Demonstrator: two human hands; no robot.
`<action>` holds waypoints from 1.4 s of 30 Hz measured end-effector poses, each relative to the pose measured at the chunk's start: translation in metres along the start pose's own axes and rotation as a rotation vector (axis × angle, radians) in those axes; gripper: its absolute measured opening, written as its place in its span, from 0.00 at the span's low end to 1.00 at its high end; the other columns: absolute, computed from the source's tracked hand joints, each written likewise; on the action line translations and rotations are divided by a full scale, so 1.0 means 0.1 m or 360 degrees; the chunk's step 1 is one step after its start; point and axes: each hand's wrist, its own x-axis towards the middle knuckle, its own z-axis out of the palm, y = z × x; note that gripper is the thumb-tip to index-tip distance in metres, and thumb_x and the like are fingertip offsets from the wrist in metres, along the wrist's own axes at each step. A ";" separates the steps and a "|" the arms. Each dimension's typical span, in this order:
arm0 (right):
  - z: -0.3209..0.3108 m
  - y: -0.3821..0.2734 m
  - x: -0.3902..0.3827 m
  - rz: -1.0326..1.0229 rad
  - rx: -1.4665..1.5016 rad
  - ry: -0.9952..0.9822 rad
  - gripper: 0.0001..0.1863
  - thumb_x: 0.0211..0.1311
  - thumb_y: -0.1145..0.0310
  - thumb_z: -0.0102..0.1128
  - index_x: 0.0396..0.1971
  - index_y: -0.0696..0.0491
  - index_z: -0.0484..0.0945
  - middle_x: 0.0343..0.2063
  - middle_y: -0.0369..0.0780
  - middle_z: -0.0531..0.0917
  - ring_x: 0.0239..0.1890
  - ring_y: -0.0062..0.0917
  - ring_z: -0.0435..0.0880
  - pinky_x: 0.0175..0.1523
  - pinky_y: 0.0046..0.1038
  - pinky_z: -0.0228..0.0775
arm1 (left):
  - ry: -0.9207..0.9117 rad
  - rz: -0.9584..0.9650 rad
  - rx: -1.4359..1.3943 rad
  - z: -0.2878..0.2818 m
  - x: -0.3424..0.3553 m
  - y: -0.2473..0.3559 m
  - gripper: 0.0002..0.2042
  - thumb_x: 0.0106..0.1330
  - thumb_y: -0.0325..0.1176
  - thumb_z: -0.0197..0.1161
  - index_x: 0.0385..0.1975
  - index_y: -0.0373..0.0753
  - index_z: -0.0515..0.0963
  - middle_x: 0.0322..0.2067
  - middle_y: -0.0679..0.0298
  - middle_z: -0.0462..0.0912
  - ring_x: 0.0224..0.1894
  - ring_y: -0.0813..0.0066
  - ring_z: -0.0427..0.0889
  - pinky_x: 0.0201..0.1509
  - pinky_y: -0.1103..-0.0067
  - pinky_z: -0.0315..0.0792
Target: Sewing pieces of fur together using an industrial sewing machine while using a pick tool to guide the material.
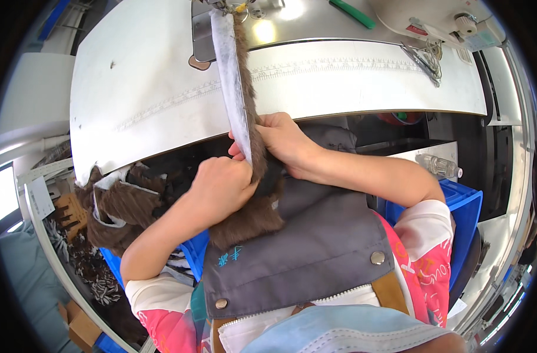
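Observation:
A long piece of brown fur fabric [232,76] with a pale grey-white backing runs from the needle area of a sewing machine [315,22] down over the table's front edge. My left hand [221,183] is closed around its lower part, near my lap. Just above and to the right, my right hand [283,140] pinches the furry edge, thumb and fingers pressed together. The fabric stands on edge between the two hands, backing to the left and fur to the right. Its lower end hangs over my dark grey apron [304,241]. Some fingertips are hidden behind the fabric.
The white table [151,76] carries a printed ruler scale. A green tool [352,13] and metal snips or tweezers [423,62] lie at right. More brown fur pieces [124,206] hang at left. A blue bin [464,200] and a clear bottle [442,166] are at right.

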 end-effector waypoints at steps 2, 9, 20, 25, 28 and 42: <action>-0.09 0.07 0.00 -0.0141 -0.0048 0.0101 0.10 0.62 0.69 0.52 0.29 0.61 0.77 0.21 0.37 0.79 0.24 0.17 0.77 0.29 0.21 0.69 | -0.0438 -0.0113 -0.0201 -0.32 0.17 -0.12 0.18 0.62 0.41 0.57 0.17 0.32 0.75 0.15 0.52 0.76 0.17 0.58 0.76 0.24 0.68 0.69; -0.27 0.00 -0.08 -0.0601 -0.0982 0.0301 0.13 0.55 0.72 0.55 0.17 0.65 0.67 0.10 0.39 0.63 0.19 0.12 0.61 0.22 0.26 0.59 | 0.1174 0.0029 -0.0588 -0.09 0.90 -0.80 0.13 0.65 0.37 0.55 0.44 0.38 0.78 0.43 0.58 0.80 0.45 0.67 0.78 0.53 0.75 0.67; -0.21 -0.03 -0.07 -0.0749 -0.1105 0.0322 0.14 0.53 0.70 0.57 0.16 0.63 0.66 0.12 0.50 0.68 0.13 0.30 0.65 0.23 0.32 0.61 | 0.0435 0.0226 0.1019 -0.30 1.27 -0.76 0.24 0.64 0.46 0.54 0.58 0.42 0.67 0.59 0.61 0.68 0.63 0.69 0.64 0.64 0.52 0.49; -0.23 0.21 0.00 -0.0720 -0.1260 0.0311 0.14 0.54 0.67 0.58 0.17 0.61 0.69 0.15 0.53 0.71 0.19 0.48 0.72 0.24 0.37 0.64 | 0.0898 0.0107 0.0813 0.04 1.17 -0.77 0.25 0.63 0.43 0.55 0.59 0.42 0.65 0.59 0.63 0.68 0.63 0.72 0.65 0.63 0.52 0.51; -0.31 0.07 -0.04 -0.0772 -0.1448 0.0257 0.14 0.55 0.66 0.58 0.18 0.58 0.70 0.15 0.51 0.72 0.18 0.46 0.73 0.23 0.37 0.66 | 0.0972 0.0108 0.0743 0.12 1.17 -0.81 0.23 0.63 0.40 0.57 0.58 0.42 0.68 0.59 0.65 0.69 0.62 0.73 0.66 0.63 0.52 0.51; -1.08 -1.08 0.13 -0.1123 -0.2636 0.1105 0.10 0.56 0.64 0.56 0.32 0.54 0.71 0.11 0.43 0.76 0.15 0.39 0.78 0.21 0.39 0.68 | 0.0948 0.0028 0.0627 0.08 1.05 -0.80 0.20 0.63 0.34 0.58 0.56 0.44 0.70 0.58 0.68 0.70 0.61 0.76 0.68 0.65 0.53 0.46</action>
